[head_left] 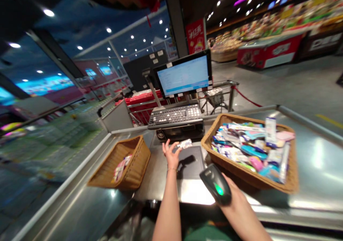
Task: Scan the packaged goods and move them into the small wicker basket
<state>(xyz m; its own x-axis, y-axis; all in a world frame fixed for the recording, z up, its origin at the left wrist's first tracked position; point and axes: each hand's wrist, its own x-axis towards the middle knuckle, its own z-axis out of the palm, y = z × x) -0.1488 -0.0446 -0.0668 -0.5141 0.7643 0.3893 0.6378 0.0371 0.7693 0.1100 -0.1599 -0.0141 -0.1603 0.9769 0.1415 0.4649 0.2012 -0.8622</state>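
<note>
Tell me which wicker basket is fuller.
The right-hand basket, nearer the scanner in the right hand: it's heaped with small items, while the left-hand basket shows far less inside.

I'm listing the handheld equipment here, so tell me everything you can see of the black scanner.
The scanner is black, rounded, apparently plastic, with a green light glowing on top. The right hand grips it, raised over the near side of the metal counter, head pointing up and left in the picture, near the full basket. Its lower part is hidden.

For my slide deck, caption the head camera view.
Left hand pinches a small packet, right hand grips a black scanner, before a keyboard and monitor.
</note>
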